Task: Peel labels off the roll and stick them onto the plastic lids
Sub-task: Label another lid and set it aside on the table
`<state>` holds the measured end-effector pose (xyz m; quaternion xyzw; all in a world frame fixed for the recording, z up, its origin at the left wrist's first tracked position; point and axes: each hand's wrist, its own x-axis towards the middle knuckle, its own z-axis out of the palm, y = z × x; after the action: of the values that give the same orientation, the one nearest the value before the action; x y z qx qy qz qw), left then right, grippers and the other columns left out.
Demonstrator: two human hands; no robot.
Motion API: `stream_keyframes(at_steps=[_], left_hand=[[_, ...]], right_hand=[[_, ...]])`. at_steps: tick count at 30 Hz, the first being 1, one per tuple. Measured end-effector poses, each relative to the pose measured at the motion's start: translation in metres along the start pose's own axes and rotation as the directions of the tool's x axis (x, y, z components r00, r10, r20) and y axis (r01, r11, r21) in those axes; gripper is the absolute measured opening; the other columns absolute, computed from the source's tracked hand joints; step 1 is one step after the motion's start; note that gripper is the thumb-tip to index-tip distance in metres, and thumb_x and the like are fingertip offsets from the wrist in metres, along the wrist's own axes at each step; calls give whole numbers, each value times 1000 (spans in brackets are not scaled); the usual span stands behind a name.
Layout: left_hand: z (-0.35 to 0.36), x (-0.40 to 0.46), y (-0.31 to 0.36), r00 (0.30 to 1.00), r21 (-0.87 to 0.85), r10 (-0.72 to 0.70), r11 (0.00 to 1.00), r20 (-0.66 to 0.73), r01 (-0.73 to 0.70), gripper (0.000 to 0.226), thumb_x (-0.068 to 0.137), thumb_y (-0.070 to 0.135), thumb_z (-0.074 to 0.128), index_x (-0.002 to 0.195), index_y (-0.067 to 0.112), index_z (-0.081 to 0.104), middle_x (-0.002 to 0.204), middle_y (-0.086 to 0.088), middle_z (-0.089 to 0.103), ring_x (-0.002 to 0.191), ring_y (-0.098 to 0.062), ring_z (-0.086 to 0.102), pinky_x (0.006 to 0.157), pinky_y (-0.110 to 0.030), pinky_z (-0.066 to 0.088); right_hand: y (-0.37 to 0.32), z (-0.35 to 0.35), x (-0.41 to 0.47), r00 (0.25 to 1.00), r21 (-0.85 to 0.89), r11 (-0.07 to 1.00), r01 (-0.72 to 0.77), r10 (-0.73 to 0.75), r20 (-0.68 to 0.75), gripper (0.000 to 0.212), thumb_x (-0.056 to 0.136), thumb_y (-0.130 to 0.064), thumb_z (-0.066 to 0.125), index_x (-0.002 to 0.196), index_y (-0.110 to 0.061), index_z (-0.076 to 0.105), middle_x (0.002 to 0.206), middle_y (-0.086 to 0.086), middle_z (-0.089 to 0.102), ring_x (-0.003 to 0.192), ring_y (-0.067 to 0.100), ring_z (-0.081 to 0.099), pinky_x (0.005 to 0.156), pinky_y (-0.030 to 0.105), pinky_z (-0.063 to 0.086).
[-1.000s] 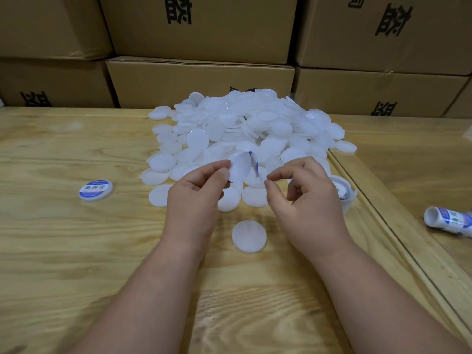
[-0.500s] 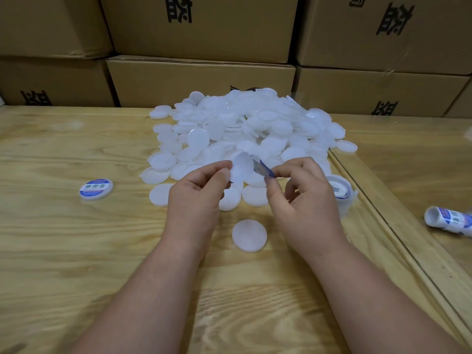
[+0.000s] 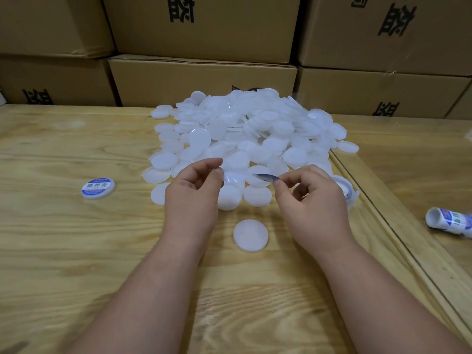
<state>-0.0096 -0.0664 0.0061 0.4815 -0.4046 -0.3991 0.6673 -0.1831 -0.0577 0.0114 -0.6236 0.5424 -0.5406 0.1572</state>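
The right hand (image 3: 310,198) pinches a peeled label (image 3: 267,177) between thumb and forefinger; the blue sticker sticks out from the fingertips toward 9 o'clock, seen almost edge-on, so which face is the sticky one I cannot tell. The left hand (image 3: 195,194) has its thumb and forefinger closed together at about 10 o'clock from the label. It seems to hold a thin clear piece of backing, but this is too faint to say surely.

A single bare lid (image 3: 250,235) lies flat on the desk (image 3: 76,251), between the two wrists and apart from the big pile of white lids (image 3: 245,134). From the label it lies at 6 o'clock, near and lower. This is the relation that matters: I judge the label must come down and toward the person to land on this lid. The right hand is nearer to it and already carries the label, so that hand is the natural one to press it. The lid is round, so it has no long axis to line up, only the centre.

One finished lid with a blue and white label (image 3: 97,188) rests at 9 o'clock, well apart. The label roll (image 3: 344,187) stands just behind the right hand at 3 o'clock, partly hidden. A small tube (image 3: 450,222) lies at the far right edge. Cardboard boxes (image 3: 201,80) stand behind the desk.
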Motion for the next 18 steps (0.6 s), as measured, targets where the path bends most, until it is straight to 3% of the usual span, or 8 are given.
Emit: stream_keyframes(at_steps=[8,12,18], left_hand=[[-4,4,1,998,-24,-60,998,-5,60,18,92,15,68,92,31,77,80,10,72,75,-7,65,69,-20,55],[-6,6,2,991,-110,-132,985,2,131,19,82,20,69,87,35,80,83,7,72,73,-8,65,70,-23,54],[-9,10,1,981,-174,-192,966,14,192,22,85,16,68,85,34,82,77,7,69,69,-8,63,69,-22,53]], right_hand=[[2,-2,1,998,-15,1000,23,-22,54,26,89,-19,76,76,-38,66,95,-27,60,67,4,55,65,6,40],[3,-2,1,996,-28,999,46,-43,79,20,90,-18,76,79,-34,69,95,-19,61,68,5,56,66,6,40],[0,-2,1,992,-28,999,41,-37,120,15,89,-17,76,79,-27,72,86,-15,62,70,6,56,65,7,39]])
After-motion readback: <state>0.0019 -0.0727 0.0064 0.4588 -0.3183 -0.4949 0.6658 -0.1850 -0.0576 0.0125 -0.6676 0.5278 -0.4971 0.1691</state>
